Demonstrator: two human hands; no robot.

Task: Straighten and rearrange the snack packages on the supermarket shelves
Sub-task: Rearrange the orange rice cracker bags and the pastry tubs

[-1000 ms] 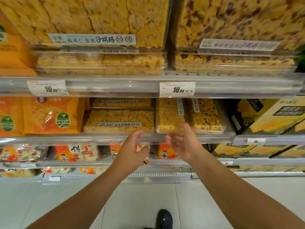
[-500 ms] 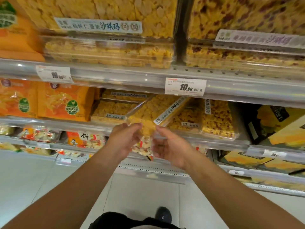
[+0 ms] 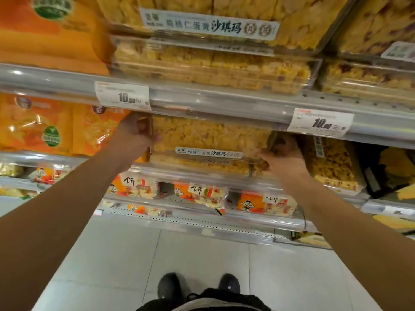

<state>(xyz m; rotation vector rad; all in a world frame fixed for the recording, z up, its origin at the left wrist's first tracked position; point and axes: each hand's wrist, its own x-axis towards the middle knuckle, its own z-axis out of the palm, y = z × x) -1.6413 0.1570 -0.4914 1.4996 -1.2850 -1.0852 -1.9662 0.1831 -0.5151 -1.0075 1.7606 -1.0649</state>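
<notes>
A clear plastic box of yellow puffed snack squares (image 3: 208, 140) with a white label strip lies level on top of another such box on the middle shelf (image 3: 202, 173). My left hand (image 3: 137, 135) grips its left end and my right hand (image 3: 280, 156) grips its right end, fingers curled round the edges. Just right of it stands a box of yellow snack with red bits (image 3: 332, 162). Orange snack bags (image 3: 54, 129) stand left of my left hand.
The upper shelf (image 3: 202, 102) carries more stacked clear boxes (image 3: 211, 66) and two price tags (image 3: 123, 96). Rice cracker packs (image 3: 202, 194) sit on the lower shelf. Dark yellow boxes (image 3: 395, 167) fill the far right. Grey floor tiles and my shoes (image 3: 170, 286) are below.
The snack box that I held tilted in front of the shelf now lies flat on the stack on the middle shelf, with my hands spread to its two ends. The view has moved closer.
</notes>
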